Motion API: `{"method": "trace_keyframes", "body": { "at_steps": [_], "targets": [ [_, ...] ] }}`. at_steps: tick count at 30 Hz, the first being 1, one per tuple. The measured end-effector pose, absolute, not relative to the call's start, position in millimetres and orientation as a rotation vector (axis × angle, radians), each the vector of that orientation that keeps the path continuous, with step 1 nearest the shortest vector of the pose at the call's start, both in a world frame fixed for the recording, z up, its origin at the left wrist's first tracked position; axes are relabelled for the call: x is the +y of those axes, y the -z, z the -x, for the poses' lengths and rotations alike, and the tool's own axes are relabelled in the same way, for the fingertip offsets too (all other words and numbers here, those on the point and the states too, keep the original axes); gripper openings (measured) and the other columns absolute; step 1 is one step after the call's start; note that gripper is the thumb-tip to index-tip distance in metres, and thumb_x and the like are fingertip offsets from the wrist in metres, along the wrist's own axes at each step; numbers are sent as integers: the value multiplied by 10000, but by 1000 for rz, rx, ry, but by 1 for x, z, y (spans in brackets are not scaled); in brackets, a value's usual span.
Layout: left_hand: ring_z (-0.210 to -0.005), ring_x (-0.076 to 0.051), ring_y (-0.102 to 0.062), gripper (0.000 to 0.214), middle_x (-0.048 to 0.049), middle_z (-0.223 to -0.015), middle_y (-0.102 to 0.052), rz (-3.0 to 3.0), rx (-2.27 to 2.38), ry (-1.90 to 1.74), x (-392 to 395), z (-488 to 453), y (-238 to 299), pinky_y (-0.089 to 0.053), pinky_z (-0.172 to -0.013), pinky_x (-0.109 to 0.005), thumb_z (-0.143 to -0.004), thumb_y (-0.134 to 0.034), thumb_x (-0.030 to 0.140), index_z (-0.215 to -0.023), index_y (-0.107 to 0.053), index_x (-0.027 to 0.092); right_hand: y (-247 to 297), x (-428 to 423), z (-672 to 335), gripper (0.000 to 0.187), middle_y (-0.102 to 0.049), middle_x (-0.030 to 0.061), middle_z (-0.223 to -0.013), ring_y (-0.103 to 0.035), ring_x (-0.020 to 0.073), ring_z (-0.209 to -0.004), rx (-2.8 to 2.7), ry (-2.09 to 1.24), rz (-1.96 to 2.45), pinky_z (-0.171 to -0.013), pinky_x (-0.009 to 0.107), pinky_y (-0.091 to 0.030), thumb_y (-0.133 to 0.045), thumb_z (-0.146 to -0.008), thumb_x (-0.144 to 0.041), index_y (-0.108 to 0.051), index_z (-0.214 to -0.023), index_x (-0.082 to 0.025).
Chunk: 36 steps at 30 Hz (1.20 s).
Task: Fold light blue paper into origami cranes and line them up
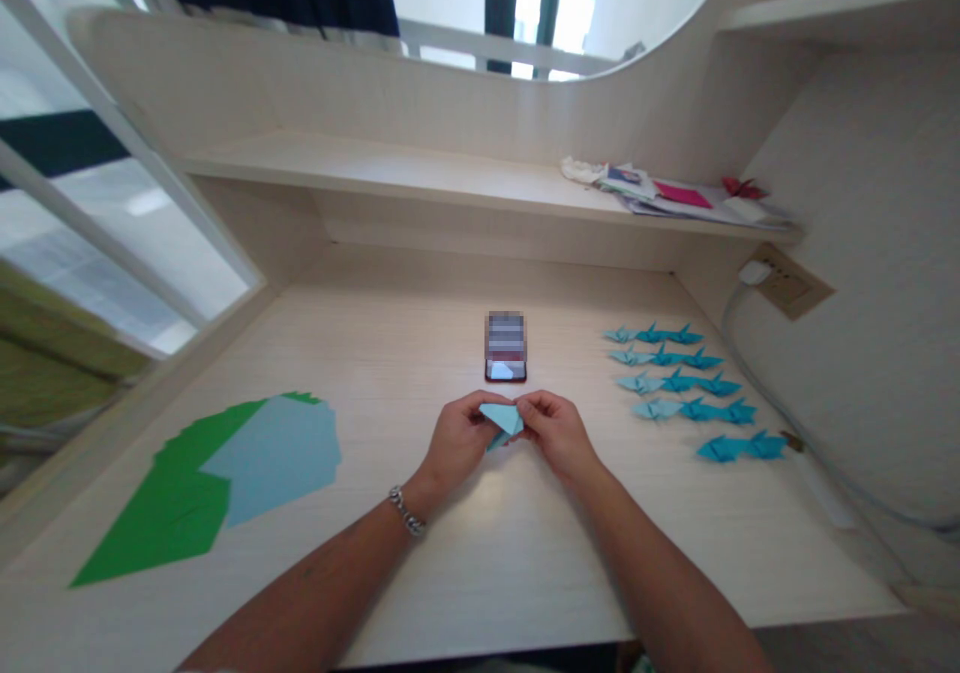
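Remotely I see L hand [459, 436] and R hand [559, 431], each nearly closed, pinching the folded light-blue paper [502, 416] above worktop [390, 353], prob. to keep creases firm. Smartphone [506, 346] lies just beyond, prob. for easy view, nearest obstacle; origami cranes [679, 381] R, paper sheets [184, 503] L.

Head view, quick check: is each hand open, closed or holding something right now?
Left hand: closed, holding the light-blue folded paper.
Right hand: closed, pinching the right side of that same paper.
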<state>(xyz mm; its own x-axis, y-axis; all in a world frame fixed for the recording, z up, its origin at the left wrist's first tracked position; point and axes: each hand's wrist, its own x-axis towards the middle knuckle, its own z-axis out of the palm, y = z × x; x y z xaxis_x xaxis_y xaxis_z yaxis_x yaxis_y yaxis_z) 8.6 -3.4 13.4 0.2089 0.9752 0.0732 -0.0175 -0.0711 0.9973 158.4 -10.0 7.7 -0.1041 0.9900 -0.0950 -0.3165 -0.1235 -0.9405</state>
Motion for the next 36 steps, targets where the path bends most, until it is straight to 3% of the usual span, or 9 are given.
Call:
{"method": "trace_keyframes", "body": {
  "at_steps": [7, 15, 20, 26, 33, 36],
  "targets": [
    [-594, -133, -574, 280, -33, -666, -628, -1329, 878, -1062, -4, -11, -17, -467, -567, -242, -834, -552, 391, -796, -639, 127, -4, -10, -157, 290, -621, 2, -589, -578, 147, -497, -920, -1524, 955, -546, 313, -516, -702, -675, -441, -613, -724, -169],
    [-568, -148, -601, 418, -40, -698, -655, -1230, 852, -1012, -4, -9, -14, -502, -555, -274, -770, -639, 395, -1094, -602, 132, -2, -9, -159, 291, -617, 5, -612, -574, 142, -532, -867, -1643, 896, -574, 305, -491, -722, -671, -424, -619, -733, -159],
    [-706, -173, -627, 292, -84, -832, -686, -1323, 872, -1055, 0, -5, -15, -513, -654, -284, -748, -671, 339, -950, -687, 129, -4, -10, -161, 251, -570, -24, -597, -504, 80, -513, -805, -1663, 939, -498, 204, -404, -755, -651, -369, -630, -708, -159],
    [-911, -200, -606, 217, -94, -986, -650, -1464, 854, -1190, 2, -2, -15, -495, -790, -301, -716, -705, 258, -905, -702, 152, -8, -10, -162, 265, -567, -17, -613, -478, 77, -528, -807, -1683, 954, -488, 197, -374, -769, -627, -373, -643, -716, -157],
    [-801, -177, -619, 249, -87, -926, -683, -1364, 903, -1139, 0, -3, -19, -498, -737, -284, -812, -592, 317, -952, -695, 139, -8, -10, -164, 269, -541, -30, -574, -464, 63, -500, -741, -1753, 949, -476, 186, -366, -779, -619, -356, -638, -708, -145],
    [-831, -189, -624, 288, -90, -950, -690, -1316, 893, -1096, 0, -4, -20, -497, -755, -294, -791, -617, 321, -1005, -679, 140, -8, -10, -164, 262, -539, -31, -571, -461, 58, -496, -725, -1742, 935, -471, 179, -361, -775, -629, -350, -636, -706, -143]
  ]
}}
